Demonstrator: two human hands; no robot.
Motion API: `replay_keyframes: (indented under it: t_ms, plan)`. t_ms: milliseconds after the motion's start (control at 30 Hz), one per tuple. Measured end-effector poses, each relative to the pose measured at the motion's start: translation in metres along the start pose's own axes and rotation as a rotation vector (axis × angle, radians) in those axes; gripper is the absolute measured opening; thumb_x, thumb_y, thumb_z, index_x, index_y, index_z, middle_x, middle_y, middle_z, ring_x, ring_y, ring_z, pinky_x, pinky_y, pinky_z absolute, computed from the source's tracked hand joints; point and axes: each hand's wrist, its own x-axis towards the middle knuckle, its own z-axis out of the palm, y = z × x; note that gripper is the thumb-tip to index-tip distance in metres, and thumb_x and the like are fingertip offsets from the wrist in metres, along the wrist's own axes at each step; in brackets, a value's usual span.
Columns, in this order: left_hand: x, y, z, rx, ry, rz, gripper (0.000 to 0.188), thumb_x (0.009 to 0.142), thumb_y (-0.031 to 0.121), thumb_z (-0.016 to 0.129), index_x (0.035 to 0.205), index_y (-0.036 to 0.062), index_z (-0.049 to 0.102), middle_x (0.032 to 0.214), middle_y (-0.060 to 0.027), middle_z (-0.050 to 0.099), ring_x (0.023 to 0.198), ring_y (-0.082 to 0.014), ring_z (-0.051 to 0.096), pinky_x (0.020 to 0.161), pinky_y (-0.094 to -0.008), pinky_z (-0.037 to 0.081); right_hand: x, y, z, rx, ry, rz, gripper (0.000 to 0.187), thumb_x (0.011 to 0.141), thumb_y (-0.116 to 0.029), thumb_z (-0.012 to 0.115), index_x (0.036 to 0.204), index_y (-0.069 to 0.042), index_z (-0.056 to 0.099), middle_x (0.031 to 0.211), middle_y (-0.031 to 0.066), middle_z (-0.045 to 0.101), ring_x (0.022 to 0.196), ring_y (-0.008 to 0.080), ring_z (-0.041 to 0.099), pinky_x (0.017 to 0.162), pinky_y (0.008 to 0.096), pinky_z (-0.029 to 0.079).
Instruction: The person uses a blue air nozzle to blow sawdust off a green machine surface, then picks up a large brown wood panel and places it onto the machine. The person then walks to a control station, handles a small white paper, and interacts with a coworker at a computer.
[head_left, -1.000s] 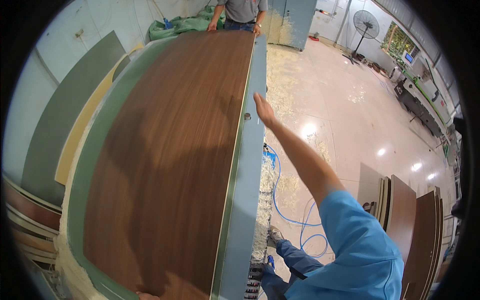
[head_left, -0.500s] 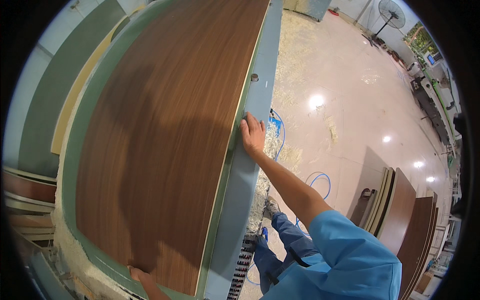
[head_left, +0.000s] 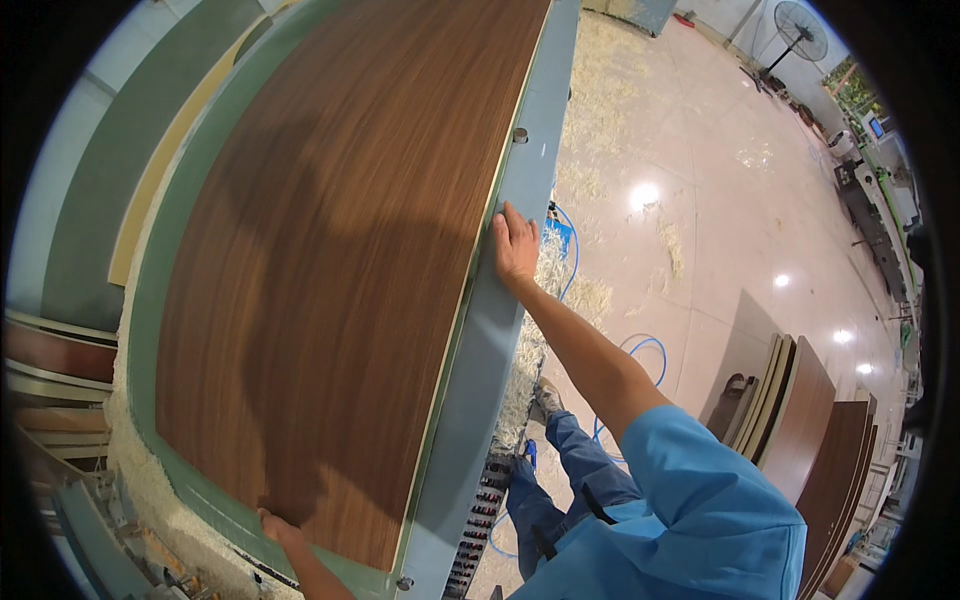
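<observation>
A large wood-grain panel (head_left: 340, 230) lies flat on a green bed (head_left: 182, 440), its right long side running beside a blue-grey metal rail (head_left: 440, 470). My right hand (head_left: 517, 245) rests on that rail near the panel's pale edge, its fingers stretched forward and somewhat apart, holding nothing. At the panel's near left edge is my left hand (head_left: 283, 530), touching the end of the panel. Most of its fingers are hidden, so their grip does not show. A small round metal stop (head_left: 520, 135) stands on the rail ahead of my right hand.
Pale shavings (head_left: 535, 330) line the machine's base. A blue hose (head_left: 660, 355) loops over the floor. Several boards (head_left: 800, 410) stand at lower right, with stacked boards (head_left: 60, 350) at left. A floor fan (head_left: 800, 32) stands far right.
The view has shifted slightly, and a second round metal stop now shows by the panel's near corner. Both hands stay at the same edges.
</observation>
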Motion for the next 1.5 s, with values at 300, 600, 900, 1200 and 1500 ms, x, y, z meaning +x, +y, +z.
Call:
replay_keyframes:
  t_ms: [300,600,900,1200,1500]
  plan:
    - [-0.032,0.0,-0.001,-0.075,-0.062,-0.044,0.066,0.108,0.043,0.044,0.157,0.0004,0.036,0.16,-0.0186,0.041,0.144,-0.0349,0.043,0.124,-0.0443,0.029,0.002,0.001,0.001,0.012,-0.011,0.02,0.06,0.107,-0.047,0.039,0.143,-0.003,0.054,0.141,0.0183,0.06,0.138,0.0325,0.049,0.124,0.0486,0.022]
    - [-0.03,-0.016,-0.013,-0.228,-0.375,0.037,0.059,0.103,0.034,0.057,0.148,-0.0032,0.046,0.149,-0.0241,0.049,0.133,-0.0415,0.051,0.11,-0.0528,0.045,0.009,0.041,0.028,-0.042,-0.017,0.058,0.054,0.105,-0.045,0.044,0.141,-0.006,0.058,0.142,0.02,0.058,0.134,0.0403,0.049,0.12,0.051,0.027]
    - [-0.154,-0.176,-0.105,0.156,-0.116,0.373,0.042,0.094,0.015,0.071,0.134,0.0082,0.061,0.138,-0.0098,0.06,0.125,-0.024,0.057,0.108,-0.0365,0.042,0.039,0.071,-0.002,0.514,-0.177,-0.087,0.055,0.107,-0.04,0.043,0.132,0.006,0.061,0.132,0.021,0.067,0.124,0.0328,0.061,0.109,0.0417,0.044]
    - [-0.261,-0.191,-0.116,0.57,-0.215,0.771,0.068,0.086,0.019,0.074,0.148,0.0096,0.05,0.161,-0.0096,0.042,0.153,-0.0324,0.03,0.127,-0.0449,0.023,-0.066,0.268,-0.238,0.348,-0.417,0.425,0.071,0.103,-0.058,0.05,0.14,0.003,0.054,0.136,0.016,0.06,0.122,0.03,0.059,0.11,0.0425,0.045]
    - [-0.248,-0.221,-0.095,0.772,0.056,0.854,0.086,0.089,0.063,0.064,0.151,0.0063,0.048,0.158,-0.0047,0.047,0.149,-0.0256,0.038,0.125,-0.0463,0.027,-0.209,0.381,-0.481,-0.041,-0.458,0.903,0.079,0.096,-0.068,0.054,0.129,0.004,0.059,0.121,0.0147,0.065,0.099,0.0295,0.069,0.07,0.0371,0.057]
